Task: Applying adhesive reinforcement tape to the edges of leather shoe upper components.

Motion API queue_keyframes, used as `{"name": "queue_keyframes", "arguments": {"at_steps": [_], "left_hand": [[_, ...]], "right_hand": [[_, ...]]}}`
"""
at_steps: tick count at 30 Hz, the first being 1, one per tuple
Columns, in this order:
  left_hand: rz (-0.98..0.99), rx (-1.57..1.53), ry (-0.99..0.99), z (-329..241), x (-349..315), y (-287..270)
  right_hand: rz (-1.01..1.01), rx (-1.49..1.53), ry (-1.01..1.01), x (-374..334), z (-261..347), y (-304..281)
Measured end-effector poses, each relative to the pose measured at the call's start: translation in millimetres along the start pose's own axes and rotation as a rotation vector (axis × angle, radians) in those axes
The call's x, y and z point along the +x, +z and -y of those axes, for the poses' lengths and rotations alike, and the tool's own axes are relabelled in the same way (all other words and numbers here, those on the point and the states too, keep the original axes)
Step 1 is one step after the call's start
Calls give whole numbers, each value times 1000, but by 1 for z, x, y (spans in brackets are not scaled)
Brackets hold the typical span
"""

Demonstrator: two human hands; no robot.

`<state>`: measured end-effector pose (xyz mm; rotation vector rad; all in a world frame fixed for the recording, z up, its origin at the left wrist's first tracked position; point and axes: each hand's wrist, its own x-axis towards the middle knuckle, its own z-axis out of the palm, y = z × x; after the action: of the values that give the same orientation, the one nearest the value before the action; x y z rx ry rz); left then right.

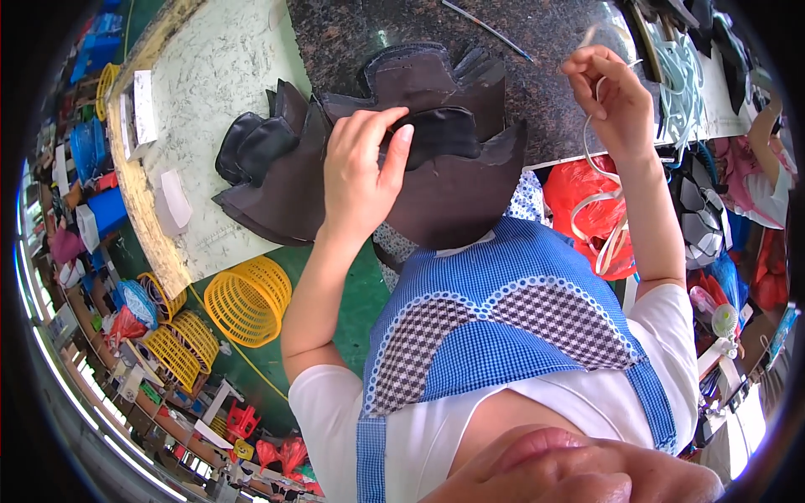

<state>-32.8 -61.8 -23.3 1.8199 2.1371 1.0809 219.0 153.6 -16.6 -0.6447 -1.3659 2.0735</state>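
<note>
Dark brown and black leather pieces (453, 197) lie stacked at the table's near edge, with a black folded flap (440, 134) across the middle. My left hand (360, 163) is closed at the left end of this flap, its thumb and forefinger close together on the leather. Raised to the right of the stack, my right hand (616, 96) has its fingers curled around a thin white strip (590, 151). The strip hangs down past the table edge toward a red plastic bag (579, 189). More dark leather pieces (277, 180) overlap to the left.
A thin pen-like tool (490, 32) lies on the dark stone tabletop (335, 33). Pale strips (677, 84) hang in a bundle at the right. A scuffed white board (226, 75) extends left, above yellow baskets (247, 302) on the green floor. Another person (759, 168) sits at far right.
</note>
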Motion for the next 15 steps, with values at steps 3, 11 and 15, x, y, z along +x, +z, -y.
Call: {"name": "queue_keyframes", "arguments": {"at_steps": [3, 11, 15], "left_hand": [[-8, -80, -66, -2, -3, -1], [-216, 499, -230, 49, -6, -94], [-139, 277, 46, 15, 41, -20]], "right_hand": [[-98, 186, 63, -3, 3, -8], [-11, 193, -94, -23, 31, -42], [55, 119, 19, -9, 30, -1]]}}
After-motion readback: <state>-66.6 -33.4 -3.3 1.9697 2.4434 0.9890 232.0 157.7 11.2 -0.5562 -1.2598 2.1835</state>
